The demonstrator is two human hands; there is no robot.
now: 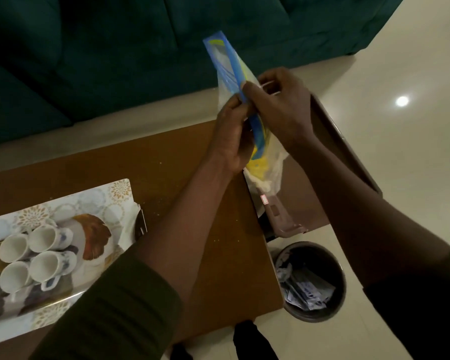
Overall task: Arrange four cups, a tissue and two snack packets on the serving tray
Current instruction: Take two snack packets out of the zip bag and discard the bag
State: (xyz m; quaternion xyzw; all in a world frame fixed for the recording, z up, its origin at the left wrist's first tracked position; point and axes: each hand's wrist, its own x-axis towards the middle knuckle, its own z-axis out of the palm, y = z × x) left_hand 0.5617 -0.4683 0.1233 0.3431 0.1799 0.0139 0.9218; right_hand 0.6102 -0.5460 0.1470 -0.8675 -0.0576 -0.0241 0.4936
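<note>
Hands, left hand and right hand, pinch blue-yellow snack packet above table's far right edge; four cups sit on tray at left.

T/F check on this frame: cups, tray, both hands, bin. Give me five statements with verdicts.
1. Four white cups stand on the patterned tray. True.
2. Both hands grip a blue and yellow packet. True: the left hand and the right hand hold it above the far edge of the wooden table.
3. The packet lies on the tray. False: it is held up in the air, off the tray.
4. The waste bin on the floor is empty. False: crumpled paper and wrappers are inside it.
5. The cups are stacked in one tower. False: they sit side by side in a two-by-two cluster.
</note>
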